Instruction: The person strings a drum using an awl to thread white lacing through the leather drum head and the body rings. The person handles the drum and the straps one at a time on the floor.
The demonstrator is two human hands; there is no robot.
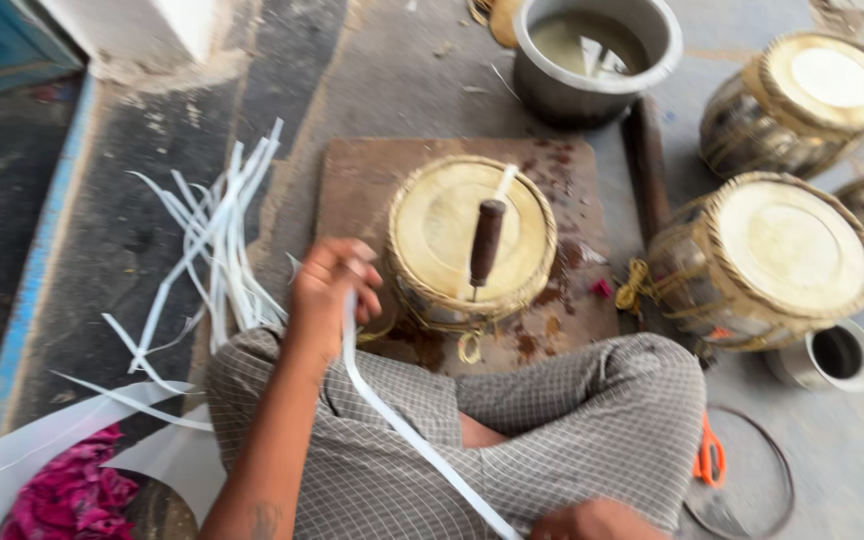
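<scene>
On the concrete floor point(402, 80), four drums show: one point(472, 240) on a brown board point(352, 180) before the seated person, three point(787, 255) to the right. The left hand point(332, 290) has its grip pinched shut on one white strap point(412, 430), whose long axis slants from that hand down-right to the right hand point(592, 520); that grip is cut off, so I cannot tell. One wooden-handled awl point(485, 245) lies on the drumhead, tip pointing toward the person.

A grey concrete floor point(402, 70) is being lit by daylight; a blue wall edge point(2, 45) is being shown upper left.
</scene>
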